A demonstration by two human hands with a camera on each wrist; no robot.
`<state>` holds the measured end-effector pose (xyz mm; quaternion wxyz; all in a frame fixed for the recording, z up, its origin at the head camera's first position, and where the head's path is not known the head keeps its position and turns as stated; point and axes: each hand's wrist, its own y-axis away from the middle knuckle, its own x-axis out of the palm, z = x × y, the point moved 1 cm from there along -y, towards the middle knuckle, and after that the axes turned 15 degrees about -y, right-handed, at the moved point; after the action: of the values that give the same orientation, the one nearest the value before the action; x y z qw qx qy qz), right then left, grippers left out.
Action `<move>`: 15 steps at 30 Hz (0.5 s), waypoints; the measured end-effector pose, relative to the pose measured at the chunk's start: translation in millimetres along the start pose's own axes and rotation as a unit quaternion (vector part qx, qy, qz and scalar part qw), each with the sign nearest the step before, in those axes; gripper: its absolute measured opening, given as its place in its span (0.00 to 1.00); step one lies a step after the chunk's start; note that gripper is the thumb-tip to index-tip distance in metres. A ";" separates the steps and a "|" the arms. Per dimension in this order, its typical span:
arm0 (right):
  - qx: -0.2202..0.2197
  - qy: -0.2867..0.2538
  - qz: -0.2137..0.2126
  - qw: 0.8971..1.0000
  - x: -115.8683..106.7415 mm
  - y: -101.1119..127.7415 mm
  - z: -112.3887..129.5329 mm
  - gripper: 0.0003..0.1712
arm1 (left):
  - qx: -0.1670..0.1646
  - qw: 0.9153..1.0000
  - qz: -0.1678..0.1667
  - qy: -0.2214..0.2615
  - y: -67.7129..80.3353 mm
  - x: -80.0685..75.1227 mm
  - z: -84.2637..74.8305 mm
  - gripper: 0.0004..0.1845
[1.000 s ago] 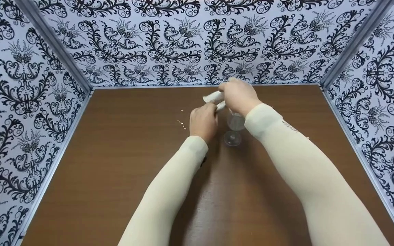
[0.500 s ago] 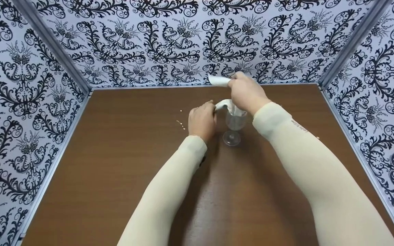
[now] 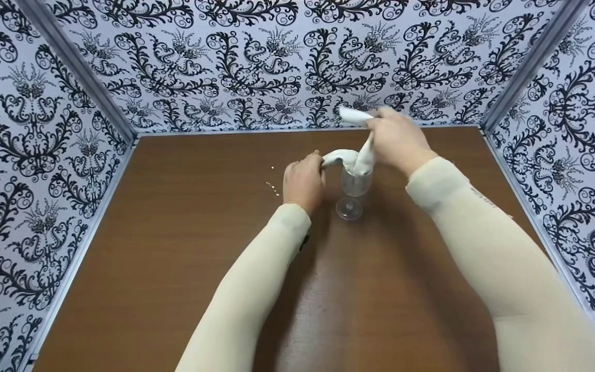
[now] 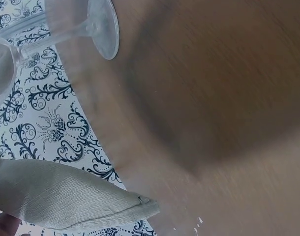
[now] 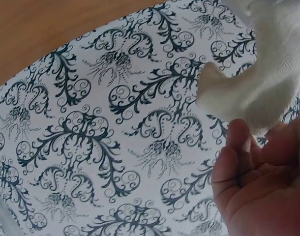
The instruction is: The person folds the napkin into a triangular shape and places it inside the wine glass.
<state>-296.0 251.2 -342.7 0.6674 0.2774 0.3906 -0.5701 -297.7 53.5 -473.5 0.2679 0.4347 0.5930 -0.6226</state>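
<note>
A pale cloth napkin (image 3: 365, 155) rises out of a clear stemmed glass (image 3: 355, 185) that stands upright on the table. Its two ends spread apart, one to each side. My left hand (image 3: 303, 181) grips the left end, left of the rim; in the left wrist view the pointed tip of the napkin (image 4: 71, 194) sticks out past the fingers (image 4: 6, 225). Up at the right, my right hand (image 3: 400, 140) pinches the other end, whose tip flops over to the left. The right wrist view shows this napkin end (image 5: 280, 69) bent above the right hand (image 5: 263, 189).
Small pale flecks (image 3: 272, 188) lie on the brown wooden table (image 3: 184, 243) left of my left hand. Patterned black-and-white walls (image 3: 256, 62) close off the back and both sides, the back one just beyond the hands.
My right hand has moved right and slightly up from beside the left hand, drawing its napkin end upright out of the glass. The left hand stays nearly still, and the glass has not moved.
</note>
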 end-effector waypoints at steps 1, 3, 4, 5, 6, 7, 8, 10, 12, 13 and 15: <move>0.001 0.003 -0.001 1.000 -1.9 2.0 -2.1 0.25 | 0.000 1.000 0.001 0.000 0.0 -0.5 0.3 0.05; -0.009 0.023 -0.005 1.000 -4.9 5.2 -7.0 0.23 | 0.001 1.000 0.003 -0.004 -0.1 -1.0 0.6 0.06; -0.009 0.024 -0.009 1.000 -6.1 6.6 -9.8 0.22 | 0.001 1.000 0.003 -0.005 -0.2 -1.3 0.7 0.06; -0.007 0.022 -0.014 1.000 -6.9 7.9 -13.0 0.20 | 0.001 1.000 0.003 -0.007 -0.4 -1.6 0.7 0.06; -0.013 0.031 -0.017 0.999 -7.7 9.0 -16.0 0.19 | 0.001 1.000 0.004 -0.009 -0.6 -1.8 0.8 0.05; -0.012 0.026 -0.024 0.999 -8.3 9.9 -19.1 0.18 | 0.001 1.000 0.005 -0.012 -0.8 -2.0 0.8 0.05; -0.015 0.032 -0.028 0.999 -8.5 10.7 -22.7 0.16 | 0.002 1.000 0.007 -0.013 -0.9 -2.2 0.9 0.05; -0.029 0.046 -0.035 0.998 -8.5 12.9 -29.6 0.15 | 0.001 1.000 0.011 -0.013 -1.1 -2.2 1.0 0.05; -0.061 0.082 -0.040 0.994 -7.5 14.6 -36.3 0.12 | -0.001 1.000 0.016 -0.009 -1.0 -1.9 1.4 0.05; -0.072 0.088 -0.044 0.993 -6.5 15.6 -39.7 0.11 | -0.001 1.000 0.018 -0.007 -0.7 -1.5 1.6 0.05; -0.089 0.101 -0.050 0.990 -4.0 18.2 -45.6 0.08 | -0.003 1.000 0.022 -0.002 -0.1 -0.8 2.3 0.06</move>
<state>-287.8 294.1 -365.4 0.6175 0.2533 0.5185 -0.5345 -297.8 51.2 -472.9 0.2843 0.4454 0.5844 -0.6159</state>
